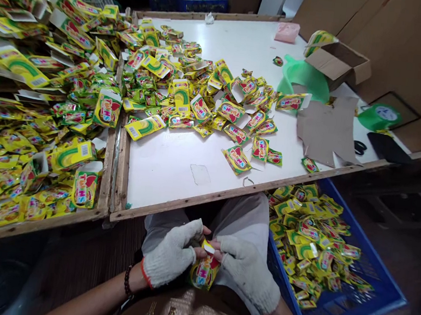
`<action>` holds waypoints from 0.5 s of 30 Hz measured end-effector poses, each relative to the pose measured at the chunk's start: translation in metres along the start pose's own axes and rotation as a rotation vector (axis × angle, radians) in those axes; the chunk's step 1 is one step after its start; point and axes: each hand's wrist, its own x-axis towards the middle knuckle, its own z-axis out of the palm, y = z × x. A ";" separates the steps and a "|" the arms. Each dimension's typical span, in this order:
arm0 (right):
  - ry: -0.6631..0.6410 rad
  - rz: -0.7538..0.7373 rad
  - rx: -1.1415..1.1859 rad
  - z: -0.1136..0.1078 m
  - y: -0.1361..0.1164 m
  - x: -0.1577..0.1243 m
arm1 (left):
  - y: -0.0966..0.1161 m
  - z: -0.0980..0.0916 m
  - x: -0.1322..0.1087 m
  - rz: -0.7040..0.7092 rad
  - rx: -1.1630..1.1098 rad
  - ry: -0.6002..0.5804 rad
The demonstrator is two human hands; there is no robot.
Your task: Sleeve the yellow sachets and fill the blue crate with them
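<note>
Over my lap, a small yellow and red candy box [204,273] is held between my two hands, its white end flap at the top. My left hand [172,253], in a white knit glove with bare fingertips, grips the box's left side near the flap. On the other side, my right hand [247,269], gloved the same way, pinches the flap edge with its fingers. The inside of the box is hidden from view. Beyond my hands, loose candy boxes [236,159] and small packets [274,157] lie near the table's front edge.
A blue crate [380,290] of filled boxes stands at my right. The white table [163,172] has a raised wooden rim and a pile of boxes and packets. A second heaped table [105,186] adjoins at left. A green basin [305,79], cardboard [326,129] and scissors [359,147] lie at right.
</note>
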 end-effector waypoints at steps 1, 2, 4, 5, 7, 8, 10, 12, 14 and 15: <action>0.024 0.030 -0.001 0.000 -0.001 0.000 | 0.002 0.000 0.000 0.001 0.005 -0.004; 0.046 0.053 -0.006 -0.001 -0.001 0.001 | 0.004 0.000 -0.001 -0.001 0.006 -0.011; 0.069 0.068 -0.030 -0.002 -0.003 0.004 | 0.006 -0.001 -0.002 -0.005 0.012 -0.020; 0.071 0.062 -0.042 -0.003 -0.003 0.005 | 0.007 -0.001 -0.002 -0.004 0.019 -0.019; 0.065 0.053 -0.052 -0.004 -0.004 0.006 | 0.006 0.000 -0.002 0.003 0.040 -0.003; 0.061 0.050 -0.049 -0.004 -0.004 0.006 | 0.005 0.000 -0.002 0.006 0.053 0.010; 0.057 0.058 -0.038 -0.003 -0.005 0.004 | 0.002 0.002 -0.003 0.012 0.076 0.031; 0.072 0.093 -0.052 -0.002 -0.006 0.003 | 0.001 0.003 -0.004 0.023 0.093 0.034; 0.102 0.137 -0.085 -0.002 -0.007 0.002 | 0.002 0.004 -0.005 0.037 0.102 0.025; 0.114 0.151 -0.100 -0.002 -0.008 0.002 | 0.002 0.004 -0.006 0.041 0.105 0.023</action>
